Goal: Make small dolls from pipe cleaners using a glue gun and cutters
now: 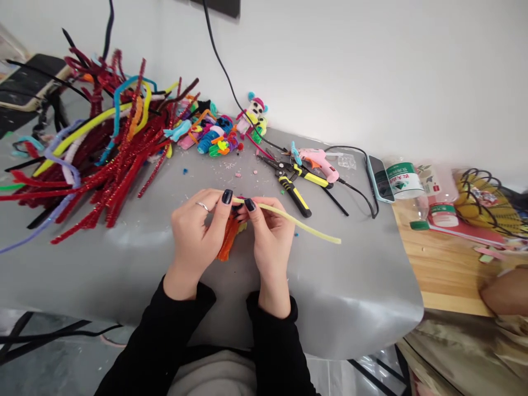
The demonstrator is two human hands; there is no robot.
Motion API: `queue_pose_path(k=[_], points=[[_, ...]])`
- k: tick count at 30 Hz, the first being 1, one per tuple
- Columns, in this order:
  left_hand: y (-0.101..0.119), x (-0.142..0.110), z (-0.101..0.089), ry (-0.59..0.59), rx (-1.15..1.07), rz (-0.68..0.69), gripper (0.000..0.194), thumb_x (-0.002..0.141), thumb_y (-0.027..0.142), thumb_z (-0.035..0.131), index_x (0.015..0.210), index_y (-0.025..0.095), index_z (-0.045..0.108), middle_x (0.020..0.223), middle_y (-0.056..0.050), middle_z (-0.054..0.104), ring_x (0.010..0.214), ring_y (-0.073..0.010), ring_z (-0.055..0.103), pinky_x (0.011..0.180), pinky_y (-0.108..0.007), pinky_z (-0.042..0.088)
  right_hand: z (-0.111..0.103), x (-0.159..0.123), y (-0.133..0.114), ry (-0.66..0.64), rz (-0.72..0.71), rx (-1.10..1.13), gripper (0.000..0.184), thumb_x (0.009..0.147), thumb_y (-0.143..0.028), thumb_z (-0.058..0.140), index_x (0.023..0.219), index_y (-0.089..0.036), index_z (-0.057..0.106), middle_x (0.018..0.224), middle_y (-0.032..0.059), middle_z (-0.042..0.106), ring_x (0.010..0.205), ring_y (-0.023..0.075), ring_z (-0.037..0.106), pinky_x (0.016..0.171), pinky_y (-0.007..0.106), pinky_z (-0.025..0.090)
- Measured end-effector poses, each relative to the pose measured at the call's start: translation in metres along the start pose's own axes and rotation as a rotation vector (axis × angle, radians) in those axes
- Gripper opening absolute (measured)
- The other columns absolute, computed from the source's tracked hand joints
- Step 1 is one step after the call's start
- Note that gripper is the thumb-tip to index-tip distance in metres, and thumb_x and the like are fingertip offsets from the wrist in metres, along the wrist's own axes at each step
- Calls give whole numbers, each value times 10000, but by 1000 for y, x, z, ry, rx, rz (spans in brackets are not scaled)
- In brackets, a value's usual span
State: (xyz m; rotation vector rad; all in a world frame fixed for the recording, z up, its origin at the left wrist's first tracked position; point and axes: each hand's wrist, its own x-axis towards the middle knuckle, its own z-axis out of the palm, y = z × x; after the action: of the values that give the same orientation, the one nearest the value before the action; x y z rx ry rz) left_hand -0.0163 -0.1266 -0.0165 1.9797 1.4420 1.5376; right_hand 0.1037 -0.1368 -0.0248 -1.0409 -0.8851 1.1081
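Observation:
A pale yellow pipe cleaner [307,224] runs between my two hands, its long free end reaching out to the right. My left hand [200,231] pinches it near one end between thumb and fingers. Close beside it, my right hand [272,231] is closed on the same pipe cleaner, thumb on top. Below and behind the fingers lies an orange fuzzy bundle [226,242], partly covered by my left hand; whether a hand touches it I cannot tell.
A heap of red and coloured pipe cleaners [119,148] fills the left. Small fuzzy figures [218,135] sit at the back. Yellow-black pliers [293,192], a pink glue gun [319,160] and a phone [380,179] lie right. Bottles [406,179] and another person's arm [505,291] are farther right.

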Motion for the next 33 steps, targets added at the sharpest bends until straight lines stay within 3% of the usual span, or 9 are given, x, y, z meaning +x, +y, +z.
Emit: queue_pose_path(k=[5, 10, 18, 29, 33], points=[[-2, 0, -1, -16, 47, 71, 266, 1049, 125, 568, 855, 212, 728, 830, -15, 795, 741, -165, 686, 701, -298, 526, 0, -1, -3, 19, -53, -48, 120, 947, -329, 731, 905, -217, 735, 897, 8, 753, 693, 126, 698, 671, 282, 626], [-7, 2, 1, -86, 78, 180, 229, 1019, 88, 591, 855, 197, 710, 838, -30, 799, 777, -184, 687, 731, -307, 545, -1, -1, -4, 78, -106, -91, 114, 971, -295, 704, 890, -215, 709, 827, -10, 728, 663, 110, 664, 655, 259, 585], [1, 3, -1, -81, -28, 11, 233, 1094, 228, 526, 962, 225, 718, 927, -18, 800, 834, -175, 711, 764, -301, 555, 0, 0, -4, 69, -131, 9, 119, 968, -289, 713, 875, -216, 701, 821, -21, 695, 667, 105, 648, 657, 256, 584], [4, -2, -3, -36, -10, -86, 311, 1104, 257, 503, 923, 231, 755, 833, -7, 769, 725, -158, 688, 697, -289, 538, 1, -4, -4, -82, -106, 5, 90, 976, -279, 701, 900, -231, 700, 818, -21, 711, 704, 122, 687, 709, 270, 615], [3, -3, -4, -3, 61, -40, 310, 1088, 213, 512, 891, 229, 751, 803, -4, 770, 710, -169, 676, 684, -302, 523, 1, -5, -1, -101, -120, -30, 114, 983, -289, 701, 887, -226, 703, 849, -8, 707, 758, 132, 700, 705, 266, 595]])
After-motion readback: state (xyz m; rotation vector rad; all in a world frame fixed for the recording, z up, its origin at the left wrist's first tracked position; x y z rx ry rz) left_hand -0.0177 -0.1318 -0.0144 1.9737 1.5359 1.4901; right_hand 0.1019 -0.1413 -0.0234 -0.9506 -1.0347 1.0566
